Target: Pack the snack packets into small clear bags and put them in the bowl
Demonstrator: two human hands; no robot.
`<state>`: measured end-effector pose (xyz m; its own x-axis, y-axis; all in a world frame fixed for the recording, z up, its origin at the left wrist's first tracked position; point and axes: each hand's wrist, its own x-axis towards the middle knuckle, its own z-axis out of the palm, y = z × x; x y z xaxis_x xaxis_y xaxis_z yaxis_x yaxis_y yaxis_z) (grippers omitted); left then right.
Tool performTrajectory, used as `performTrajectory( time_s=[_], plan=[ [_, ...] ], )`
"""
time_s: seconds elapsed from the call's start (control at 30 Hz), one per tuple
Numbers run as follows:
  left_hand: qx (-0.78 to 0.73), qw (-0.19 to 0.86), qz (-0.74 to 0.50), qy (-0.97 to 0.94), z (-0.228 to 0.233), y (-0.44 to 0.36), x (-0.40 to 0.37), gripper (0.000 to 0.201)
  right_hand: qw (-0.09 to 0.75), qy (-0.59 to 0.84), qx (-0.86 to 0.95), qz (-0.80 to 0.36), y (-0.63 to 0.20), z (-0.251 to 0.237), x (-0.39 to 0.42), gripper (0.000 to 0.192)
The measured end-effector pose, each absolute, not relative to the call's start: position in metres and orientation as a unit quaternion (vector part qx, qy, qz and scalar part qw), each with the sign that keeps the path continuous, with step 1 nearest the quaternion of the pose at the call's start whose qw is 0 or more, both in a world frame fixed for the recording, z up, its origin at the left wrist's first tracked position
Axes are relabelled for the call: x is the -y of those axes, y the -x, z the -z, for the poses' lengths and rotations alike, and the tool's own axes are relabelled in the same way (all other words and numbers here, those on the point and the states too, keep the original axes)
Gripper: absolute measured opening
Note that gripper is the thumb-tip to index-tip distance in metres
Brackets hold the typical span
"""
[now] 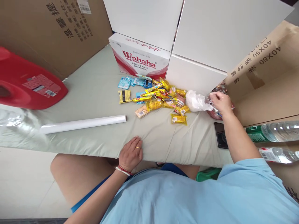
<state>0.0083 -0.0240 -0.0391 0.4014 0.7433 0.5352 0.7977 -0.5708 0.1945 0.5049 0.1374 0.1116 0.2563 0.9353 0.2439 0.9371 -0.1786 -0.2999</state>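
My left hand (131,153) lies flat at the front edge of the cloth-covered table (100,137), fingers together and holding nothing. Off to the right, my right hand (220,102) has its fingers bent into a pinch. What they pinch is hard to make out. Just left of those fingertips sits a bunched white plastic bag (196,101). Partly under my right hand is a red package (215,114). Left of the bag spreads a pile of small snacks: yellow-wrapped sticks (153,93), yellow packets (178,119), blue sachets (124,83) and a biscuit pack (141,111).
A white roll (86,123) and a red jug (30,82) are on the left. Behind the snacks stand a Wahaha carton (140,59) and white boxes (196,73). A black phone (220,135) and plastic bottles (275,132) are by my right arm, near a cardboard box (268,90).
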Motion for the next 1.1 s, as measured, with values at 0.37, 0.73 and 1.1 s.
performTrajectory(
  time_s=[0.37,0.73,1.1],
  plan=[
    [0.476,-0.002,0.327,0.816,0.05,-0.01,0.023,0.03,0.515,0.693,0.503,-0.053,-0.451,-0.086,-0.088,0.024],
    [0.399,-0.653,0.474,0.436,-0.019,-0.057,0.045,0.048,0.578,0.444,0.31,-0.611,-0.305,-0.086,0.035,0.029],
    [0.371,-0.805,0.378,0.268,-0.022,-0.065,0.044,0.054,0.399,0.559,0.409,-0.601,-0.251,-0.038,0.081,0.036]
  ],
)
